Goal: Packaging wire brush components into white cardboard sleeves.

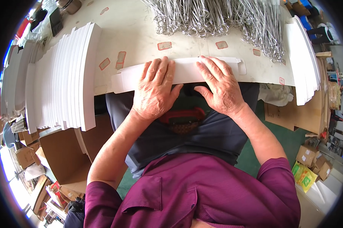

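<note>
Left hand [153, 91] and right hand [220, 88] press flat, grips released, on a long white cardboard blank [181, 74] at frame centre, worktop [141, 38] edge; apparently partly folded; stacked white blanks [67, 78] left; wire loops [217, 17] above.

Both forearms reach forward, left hand [154, 89] and right hand [220, 86] pressed flat, fingers spread, palms down
</note>
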Action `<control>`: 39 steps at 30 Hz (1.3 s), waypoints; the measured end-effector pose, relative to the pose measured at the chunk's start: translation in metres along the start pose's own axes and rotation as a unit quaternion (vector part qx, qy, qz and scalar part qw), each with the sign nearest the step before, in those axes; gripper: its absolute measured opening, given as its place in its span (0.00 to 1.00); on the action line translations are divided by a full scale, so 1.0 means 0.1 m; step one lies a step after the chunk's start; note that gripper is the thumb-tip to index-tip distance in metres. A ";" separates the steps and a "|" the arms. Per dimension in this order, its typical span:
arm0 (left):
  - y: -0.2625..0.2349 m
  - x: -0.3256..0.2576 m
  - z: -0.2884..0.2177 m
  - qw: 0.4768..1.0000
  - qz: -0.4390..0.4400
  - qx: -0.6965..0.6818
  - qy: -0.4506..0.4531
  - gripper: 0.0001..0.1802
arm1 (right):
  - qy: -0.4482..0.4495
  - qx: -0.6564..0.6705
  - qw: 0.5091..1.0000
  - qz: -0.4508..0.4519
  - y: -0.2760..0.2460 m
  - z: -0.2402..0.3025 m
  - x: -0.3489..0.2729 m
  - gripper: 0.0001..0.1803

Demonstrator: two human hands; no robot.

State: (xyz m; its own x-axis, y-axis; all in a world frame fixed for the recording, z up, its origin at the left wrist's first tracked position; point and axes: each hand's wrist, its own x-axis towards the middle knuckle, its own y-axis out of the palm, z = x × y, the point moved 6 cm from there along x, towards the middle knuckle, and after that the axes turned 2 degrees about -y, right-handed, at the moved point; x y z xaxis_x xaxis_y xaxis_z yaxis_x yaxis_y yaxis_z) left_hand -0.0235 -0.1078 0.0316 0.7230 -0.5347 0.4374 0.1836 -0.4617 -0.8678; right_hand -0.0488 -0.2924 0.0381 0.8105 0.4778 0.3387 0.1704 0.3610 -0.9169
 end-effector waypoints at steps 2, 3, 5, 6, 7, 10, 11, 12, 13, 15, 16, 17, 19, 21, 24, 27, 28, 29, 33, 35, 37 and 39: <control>0.04 0.00 -0.02 1.000 0.017 0.012 0.000 0.43 | 0.008 -0.007 1.000 -0.012 0.02 0.02 0.02 0.40; 0.06 0.01 -0.04 0.999 0.041 0.030 0.001 0.44 | 0.007 -0.006 1.000 -0.013 0.04 0.05 0.05 0.40; 0.10 0.04 -0.08 0.997 0.065 0.046 0.006 0.46 | -0.002 -0.025 1.000 0.019 0.10 0.13 0.14 0.37; 0.12 0.06 -0.09 0.996 0.078 0.046 0.000 0.47 | -0.001 -0.026 0.999 0.019 0.14 0.16 0.17 0.37; 0.15 0.07 -0.09 0.995 0.091 0.047 -0.006 0.48 | -0.006 -0.053 0.998 0.024 0.22 0.19 0.19 0.35; 0.20 0.03 -0.08 0.993 0.095 0.068 0.003 0.48 | -0.014 -0.076 0.996 0.041 0.28 0.19 0.19 0.32; 0.20 0.02 -0.05 0.993 0.097 0.067 0.001 0.48 | -0.020 -0.071 0.996 0.046 0.27 0.18 0.18 0.33; 0.18 0.00 -0.01 0.994 0.091 0.060 0.004 0.48 | -0.026 -0.065 0.996 0.051 0.26 0.15 0.16 0.34; 0.15 -0.02 0.05 0.995 0.085 0.054 0.007 0.48 | 0.007 -0.055 0.997 0.045 0.22 0.06 0.12 0.36; 0.09 -0.10 0.23 0.993 0.082 0.081 -0.018 0.48 | 0.077 -0.063 0.994 0.034 0.12 -0.17 -0.05 0.44; 0.04 -0.13 0.30 0.991 0.075 0.104 -0.037 0.48 | 0.092 -0.094 0.991 0.023 0.06 -0.29 -0.17 0.45; -0.02 -0.17 0.35 0.990 0.082 0.108 -0.042 0.48 | 0.094 -0.103 0.990 0.017 0.02 -0.36 -0.23 0.46; -0.08 -0.24 0.41 0.991 0.077 0.103 -0.048 0.48 | 0.096 -0.113 0.989 0.010 -0.01 -0.40 -0.26 0.46; -0.11 -0.28 0.47 0.989 0.083 0.102 -0.072 0.48 | 0.102 -0.100 0.990 0.011 0.00 -0.42 -0.27 0.47; -0.18 -0.37 0.58 0.985 0.083 0.123 -0.090 0.47 | 0.139 -0.132 0.981 0.009 -0.07 -0.57 -0.37 0.48; -0.22 -0.37 0.56 0.986 0.072 0.123 -0.088 0.45 | 0.134 -0.119 0.984 -0.011 -0.11 -0.52 -0.41 0.50; -0.23 -0.34 0.54 0.987 0.064 0.122 -0.087 0.44 | 0.134 -0.109 0.985 -0.024 -0.13 -0.52 -0.39 0.50; -0.25 -0.35 0.53 0.987 0.061 0.122 -0.086 0.44 | 0.129 -0.095 0.986 -0.041 -0.15 -0.51 -0.38 0.49; -0.37 -0.42 0.42 0.989 0.084 0.107 -0.061 0.38 | 0.106 -0.042 0.990 -0.079 -0.19 -0.46 -0.46 0.41; -0.47 -0.43 0.28 0.990 0.093 0.094 -0.040 0.32 | 0.094 -0.036 0.992 -0.078 -0.25 -0.42 -0.50 0.40; -0.55 -0.44 0.18 0.991 0.106 0.076 -0.037 0.30 | 0.069 -0.026 0.992 -0.106 -0.31 -0.34 -0.50 0.37; -0.66 -0.40 0.03 0.990 0.125 0.052 -0.030 0.27 | 0.056 -0.006 0.993 -0.099 -0.35 -0.27 -0.47 0.35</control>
State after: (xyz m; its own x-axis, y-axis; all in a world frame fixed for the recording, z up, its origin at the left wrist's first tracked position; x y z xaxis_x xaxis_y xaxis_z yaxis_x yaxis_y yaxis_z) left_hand -0.0623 -0.0538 0.0702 0.7928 -0.5776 0.1945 0.0603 -0.2432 -0.9681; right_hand -0.0773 -0.3495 0.0487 0.8172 0.3063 0.4883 0.3392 0.4293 -0.8370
